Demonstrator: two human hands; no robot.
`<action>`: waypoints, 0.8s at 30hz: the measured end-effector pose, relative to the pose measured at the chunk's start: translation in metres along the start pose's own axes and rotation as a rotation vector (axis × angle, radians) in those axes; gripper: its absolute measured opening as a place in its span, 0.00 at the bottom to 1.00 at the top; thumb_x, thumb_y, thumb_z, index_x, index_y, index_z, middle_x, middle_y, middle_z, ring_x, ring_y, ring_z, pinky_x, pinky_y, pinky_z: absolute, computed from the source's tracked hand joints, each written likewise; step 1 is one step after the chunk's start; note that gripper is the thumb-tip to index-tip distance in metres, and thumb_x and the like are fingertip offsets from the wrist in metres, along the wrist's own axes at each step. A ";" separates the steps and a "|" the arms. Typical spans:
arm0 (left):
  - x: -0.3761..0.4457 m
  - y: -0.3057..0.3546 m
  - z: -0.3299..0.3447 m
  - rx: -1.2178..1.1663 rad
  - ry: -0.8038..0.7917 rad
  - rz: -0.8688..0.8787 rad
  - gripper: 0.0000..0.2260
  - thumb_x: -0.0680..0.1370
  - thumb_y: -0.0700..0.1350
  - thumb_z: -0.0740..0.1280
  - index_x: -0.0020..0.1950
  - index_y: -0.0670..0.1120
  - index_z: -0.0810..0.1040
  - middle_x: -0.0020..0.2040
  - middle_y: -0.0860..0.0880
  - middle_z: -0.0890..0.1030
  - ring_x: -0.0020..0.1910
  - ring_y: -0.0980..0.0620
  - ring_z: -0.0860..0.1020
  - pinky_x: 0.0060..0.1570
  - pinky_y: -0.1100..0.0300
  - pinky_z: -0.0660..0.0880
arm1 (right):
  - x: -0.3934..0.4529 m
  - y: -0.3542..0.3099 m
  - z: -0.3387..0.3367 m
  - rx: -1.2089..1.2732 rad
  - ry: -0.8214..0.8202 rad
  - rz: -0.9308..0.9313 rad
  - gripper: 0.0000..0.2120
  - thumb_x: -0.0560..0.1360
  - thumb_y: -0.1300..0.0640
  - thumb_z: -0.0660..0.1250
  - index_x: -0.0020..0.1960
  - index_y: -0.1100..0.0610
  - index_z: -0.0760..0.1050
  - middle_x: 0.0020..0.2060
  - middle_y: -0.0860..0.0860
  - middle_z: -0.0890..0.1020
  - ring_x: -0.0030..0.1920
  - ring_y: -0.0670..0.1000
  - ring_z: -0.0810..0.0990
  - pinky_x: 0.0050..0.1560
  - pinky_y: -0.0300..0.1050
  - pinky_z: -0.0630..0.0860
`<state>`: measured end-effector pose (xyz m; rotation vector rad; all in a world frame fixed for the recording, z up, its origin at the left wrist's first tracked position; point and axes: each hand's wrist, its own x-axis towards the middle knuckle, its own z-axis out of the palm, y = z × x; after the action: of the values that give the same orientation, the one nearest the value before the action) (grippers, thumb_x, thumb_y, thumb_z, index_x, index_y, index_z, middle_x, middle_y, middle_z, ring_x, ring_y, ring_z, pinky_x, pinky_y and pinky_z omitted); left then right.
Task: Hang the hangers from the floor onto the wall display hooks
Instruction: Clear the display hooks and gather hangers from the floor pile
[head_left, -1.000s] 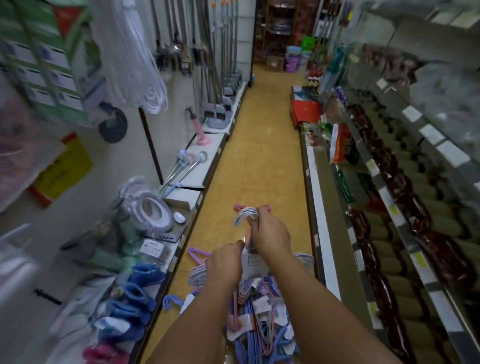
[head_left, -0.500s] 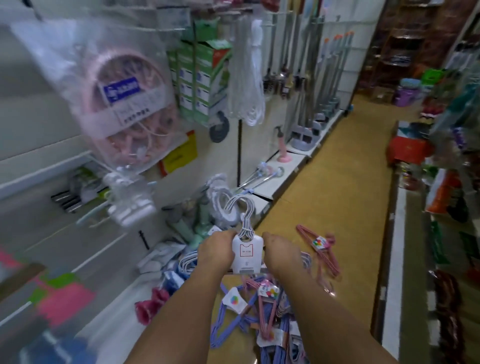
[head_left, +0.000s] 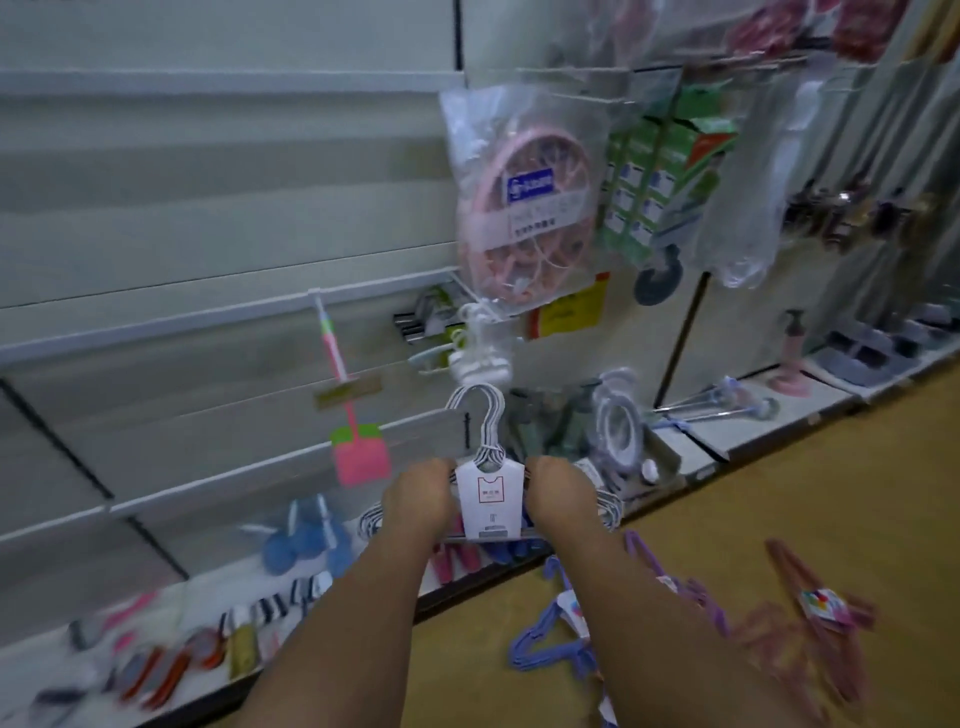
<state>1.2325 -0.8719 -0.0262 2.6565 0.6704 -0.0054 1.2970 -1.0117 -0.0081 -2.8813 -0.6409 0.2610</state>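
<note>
Hangers (head_left: 485, 467) sit bundled between my left hand (head_left: 415, 499) and right hand (head_left: 563, 496), both gripping the shoulders, hooks up toward the wall (head_left: 208, 208).

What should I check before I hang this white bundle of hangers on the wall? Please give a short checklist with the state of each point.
1. Both hands hold the white hanger bundle, left hand and right hand at its sides: ok.
2. Bundle upright, hooks on top: ok.
3. Hooks free of the hanging white clips: cannot tell.
4. Free wall hook visible: cannot tell, the picture is blurred.
5. More hangers wait on the floor: ok.
</note>
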 end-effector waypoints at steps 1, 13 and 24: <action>-0.005 -0.013 -0.007 -0.002 0.009 -0.030 0.16 0.76 0.39 0.60 0.59 0.52 0.78 0.54 0.44 0.82 0.54 0.42 0.79 0.52 0.52 0.76 | -0.001 -0.014 -0.001 -0.006 -0.004 -0.026 0.11 0.78 0.62 0.59 0.56 0.59 0.76 0.54 0.56 0.81 0.54 0.57 0.80 0.49 0.46 0.75; -0.068 -0.155 -0.133 0.093 0.267 -0.205 0.14 0.77 0.39 0.58 0.59 0.50 0.76 0.56 0.44 0.80 0.56 0.40 0.78 0.51 0.54 0.73 | -0.031 -0.206 -0.017 -0.035 0.138 -0.259 0.12 0.79 0.61 0.57 0.58 0.56 0.77 0.55 0.55 0.81 0.56 0.57 0.80 0.51 0.46 0.75; -0.113 -0.257 -0.275 0.107 0.638 -0.183 0.12 0.81 0.44 0.55 0.59 0.49 0.75 0.54 0.46 0.79 0.54 0.42 0.77 0.43 0.56 0.68 | -0.052 -0.367 -0.072 0.097 0.491 -0.390 0.10 0.79 0.57 0.56 0.55 0.53 0.76 0.53 0.53 0.82 0.54 0.58 0.79 0.41 0.44 0.67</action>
<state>0.9897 -0.6123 0.1411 2.6781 1.1301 0.8010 1.1180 -0.7170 0.1452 -2.5045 -1.0194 -0.4395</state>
